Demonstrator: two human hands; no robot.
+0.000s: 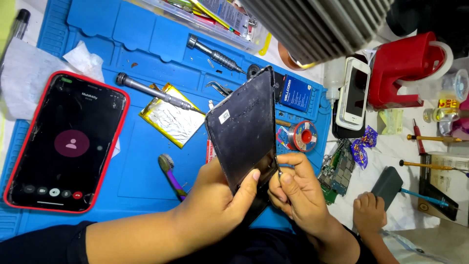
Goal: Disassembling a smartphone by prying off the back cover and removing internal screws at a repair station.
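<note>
My left hand (215, 200) grips the lower edge of a dark, scuffed phone panel (244, 127) held tilted above the blue work mat (146, 166). My right hand (295, 188) pinches a thin metal tool at the panel's lower right corner. A silver foil-wrapped battery (171, 120) lies flat on the mat just left of the panel. A small hand of another person (370, 211) rests on the table to the right of my right hand.
A red-cased phone (66, 142) with a lit call screen lies at the left. Two screwdrivers (154, 93), tweezers (218, 89), a purple brush (171, 173), a solder spool (303, 135), a green circuit board (337, 171), a white phone (354, 93) and a red holder (403, 66) surround the work.
</note>
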